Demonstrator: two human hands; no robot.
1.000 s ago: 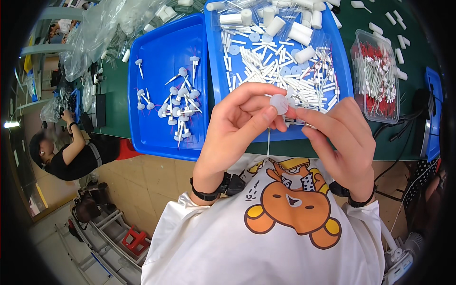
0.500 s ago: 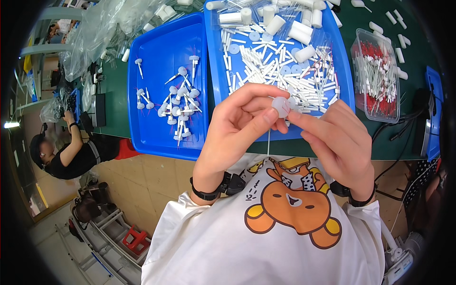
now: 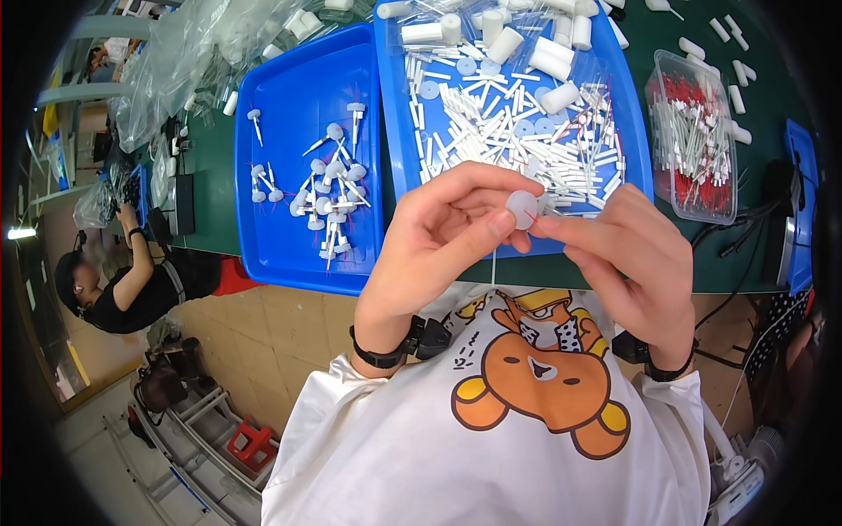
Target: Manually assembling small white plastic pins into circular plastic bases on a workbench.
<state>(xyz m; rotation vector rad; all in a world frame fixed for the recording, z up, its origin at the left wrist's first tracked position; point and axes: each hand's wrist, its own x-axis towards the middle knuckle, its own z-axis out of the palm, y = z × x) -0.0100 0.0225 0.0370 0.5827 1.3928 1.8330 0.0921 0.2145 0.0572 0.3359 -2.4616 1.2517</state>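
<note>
My left hand [image 3: 447, 241] is closed on a round white plastic disc [image 3: 521, 210], pinched between thumb and fingers with its flat face toward me. A short red wire [image 3: 530, 215] sticks out of the face. Below these fingers hangs a thin white strand [image 3: 494, 267]; its upper end is hidden. My right hand [image 3: 627, 263] is beside the disc, its index fingertip touching the edge near the wire. The thumb of that hand is apart from the index finger, and no object shows between them. Behind both hands is a blue tray [image 3: 645, 149] of loose white tubes [image 3: 474, 123].
A second blue tray [image 3: 263, 237] on the left holds several disc-and-stem pieces [image 3: 333, 188]. To the right, a clear box [image 3: 653, 105] contains red and white wire parts. Plastic bags [image 3: 189, 70] and white cylinders lie around. A person in black [image 3: 132, 289] works far left.
The disc has moved slightly downward and turned, so its red wire shows more clearly. My right hand has shifted slightly down and right with it.
</note>
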